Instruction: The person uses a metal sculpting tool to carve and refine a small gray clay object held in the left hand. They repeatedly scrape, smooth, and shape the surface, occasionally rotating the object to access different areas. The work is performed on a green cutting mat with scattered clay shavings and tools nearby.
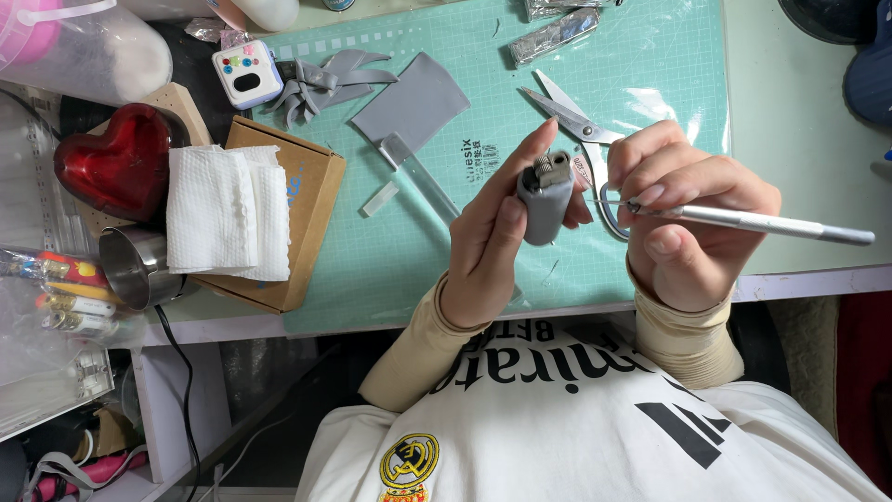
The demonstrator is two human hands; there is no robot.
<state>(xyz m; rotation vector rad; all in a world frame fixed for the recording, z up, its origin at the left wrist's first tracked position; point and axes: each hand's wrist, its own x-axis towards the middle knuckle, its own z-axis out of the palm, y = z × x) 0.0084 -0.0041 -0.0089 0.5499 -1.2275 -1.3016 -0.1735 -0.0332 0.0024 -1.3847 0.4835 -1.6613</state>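
Green cutting mat [390,270] on cluttered white desk [799,158], scissors [571,121] nearby

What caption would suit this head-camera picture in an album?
Left hand holds a grey-wrapped lighter; right hand holds a thin metal tool above a green mat.
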